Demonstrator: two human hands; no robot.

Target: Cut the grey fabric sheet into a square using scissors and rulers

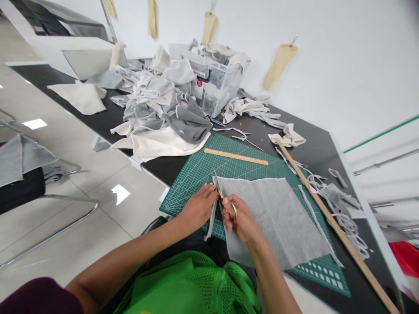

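Note:
A piece of grey cloth [271, 218] lies on the green cutting mat [183, 192], its near edge hanging past the table edge. My right hand [240, 219] grips a pair of scissors [220, 192] with gold-coloured handles; the blades point away from me along the cloth's left edge. Close against the blades, my left hand [203, 203] has its fingers together on a narrow cloth strip [211, 220] at that edge. The strip's lower end dangles below the hand. The left fingertips are partly hidden by the scissors.
A short wooden ruler [235, 156] lies beyond the cloth, and a long wooden ruler [334, 224] runs along its right. Heaped cloth pieces [153, 100] and a clear plastic bin [216, 83] stand at the back. Cut strips [350, 226] lie at right, a blue cutter [216, 121] behind.

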